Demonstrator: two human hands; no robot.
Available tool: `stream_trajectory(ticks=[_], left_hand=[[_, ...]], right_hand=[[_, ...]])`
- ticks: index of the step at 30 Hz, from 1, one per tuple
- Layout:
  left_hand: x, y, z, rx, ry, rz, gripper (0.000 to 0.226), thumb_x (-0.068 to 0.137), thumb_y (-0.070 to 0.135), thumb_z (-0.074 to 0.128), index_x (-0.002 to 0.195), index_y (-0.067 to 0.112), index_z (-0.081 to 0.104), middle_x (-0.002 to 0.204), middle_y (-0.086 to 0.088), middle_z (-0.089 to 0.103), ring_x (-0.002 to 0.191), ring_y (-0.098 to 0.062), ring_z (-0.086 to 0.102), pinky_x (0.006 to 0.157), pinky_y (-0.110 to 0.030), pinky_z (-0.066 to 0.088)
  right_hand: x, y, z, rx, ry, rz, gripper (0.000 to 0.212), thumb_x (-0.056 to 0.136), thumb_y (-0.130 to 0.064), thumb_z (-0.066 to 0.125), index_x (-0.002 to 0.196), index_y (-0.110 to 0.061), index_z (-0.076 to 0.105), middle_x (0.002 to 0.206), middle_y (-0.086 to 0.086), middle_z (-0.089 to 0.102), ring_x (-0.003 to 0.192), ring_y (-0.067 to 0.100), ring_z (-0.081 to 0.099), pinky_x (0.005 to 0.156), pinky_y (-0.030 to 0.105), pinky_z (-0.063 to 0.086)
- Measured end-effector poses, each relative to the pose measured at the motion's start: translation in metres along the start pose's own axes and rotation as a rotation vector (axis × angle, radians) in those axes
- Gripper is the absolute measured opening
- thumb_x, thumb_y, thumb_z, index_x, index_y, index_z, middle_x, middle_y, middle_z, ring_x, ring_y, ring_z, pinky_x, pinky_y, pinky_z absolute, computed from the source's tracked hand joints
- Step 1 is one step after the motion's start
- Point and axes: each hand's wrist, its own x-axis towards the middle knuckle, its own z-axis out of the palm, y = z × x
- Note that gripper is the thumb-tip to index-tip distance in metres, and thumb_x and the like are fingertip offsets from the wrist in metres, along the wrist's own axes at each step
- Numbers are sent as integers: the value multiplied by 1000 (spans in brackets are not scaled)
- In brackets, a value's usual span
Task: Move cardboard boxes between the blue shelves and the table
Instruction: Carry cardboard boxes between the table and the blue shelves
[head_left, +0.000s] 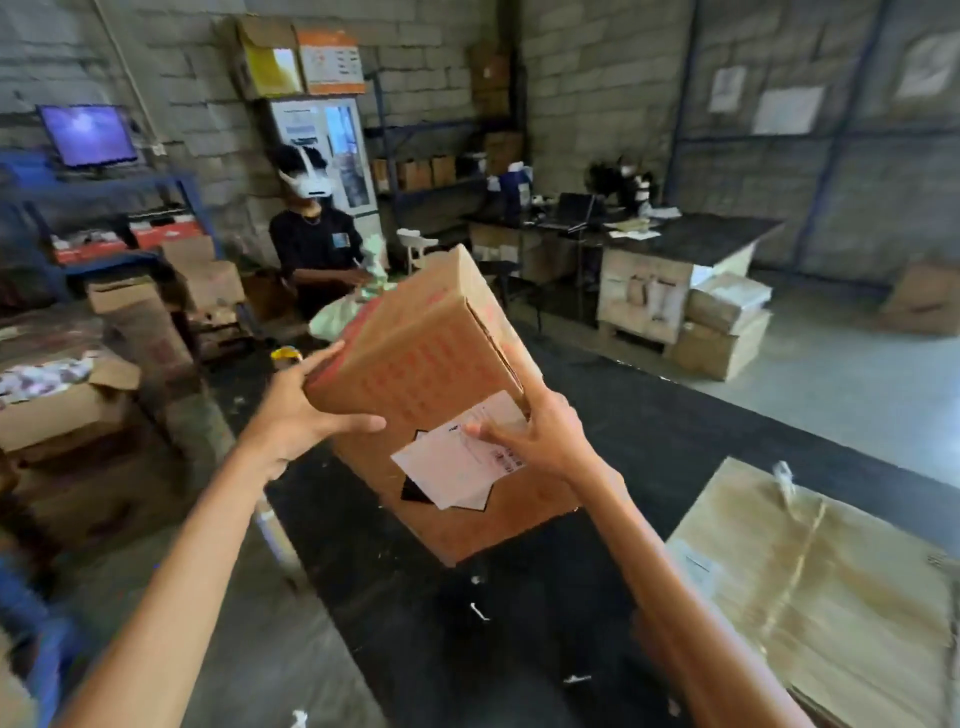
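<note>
The head camera is looking down at two bare arms reaching out over a black table (519, 649). Both hands are holding one brown cardboard box (431, 364). The box is shut, so what is inside is not showing. It is leaning, with its top tipping away to the far side. It is sitting over the middle of the table, and I cannot tell if its low corner is touching the top.

The left hand (306, 415) is gripping the box's left edge, with the thumb lying across the near face and the fingers curling round the far side. The right hand (535, 436) is gripping the box's right edge. Its thumb is pressing on a white label (457, 462) that is stuck on the near face. So the box is sitting between the two hands.

On the near right of the table, a big pale box (810, 587) is lying closed. On the left, an open box (67, 410) is holding something white and purple, too blurry to name.

Far off, a person (314, 244) in a dark shirt is standing behind the table. Blue shelves (104, 192) are standing at the far left. More boxes (722, 327) are sitting in a pile on the floor at the far right.
</note>
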Motion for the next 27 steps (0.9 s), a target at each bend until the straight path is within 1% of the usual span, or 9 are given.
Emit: stream_trajectory(ticks=[2,5,8,10,12,14,16,20,27], left_hand=[[30,-17,23,22,-100,55,144,21,67,99,152,36,48,138,13,63,129,-8,58,108,-45,51],[65,-46,51,54,-219,145,137,31,68,98,153,49,39,140,16,62,131,-5,56,106,-40,52],[84,-72,80,-17,-290,196,132,35,64,100,151,52,39,132,25,63,120,17,55,93,-16,53],[90,-88,99,-62,-329,201,130,38,57,100,153,48,40,128,27,62,112,24,55,85,-2,49],[93,-102,116,-80,-384,190,128,43,51,99,155,46,36,135,18,61,120,8,59,92,-10,50],[95,-118,130,-89,-429,187,129,45,50,99,156,44,34,140,10,60,126,-9,59,103,-29,52],[96,-136,140,-113,-463,173,130,45,49,100,157,42,34,137,10,62,126,-11,59,108,-41,52],[97,-170,155,-174,-531,95,131,42,52,99,156,45,34,134,13,63,123,-7,60,107,-42,53],[97,-225,190,-284,-614,-30,135,38,62,98,156,41,36,131,20,67,121,2,63,105,-35,54]], right_hand=[[8,10,-8,-105,59,42,111,78,-63,82,165,-43,16,153,-7,54,132,17,56,94,26,38],[12,20,-13,-205,117,95,111,78,-64,81,164,-45,13,165,-8,38,142,17,44,99,27,35],[10,27,-14,-324,125,201,110,82,-62,79,165,-45,10,171,2,29,151,29,36,118,43,37],[6,28,-12,-391,119,278,110,82,-63,78,166,-44,8,173,5,22,156,31,28,121,49,34],[0,29,-9,-446,114,346,111,82,-64,77,165,-44,7,174,8,18,157,33,25,122,47,30],[-4,30,-5,-491,95,396,110,83,-63,76,165,-45,6,174,9,16,157,34,25,123,45,28],[-3,33,1,-537,59,442,109,85,-62,76,165,-45,4,174,9,15,157,35,24,124,46,28],[4,47,21,-597,-18,527,110,87,-62,74,165,-44,-1,175,10,9,156,45,21,122,54,30],[11,87,56,-689,-31,634,114,86,-59,77,163,-49,-6,175,8,2,157,49,11,120,69,25]])
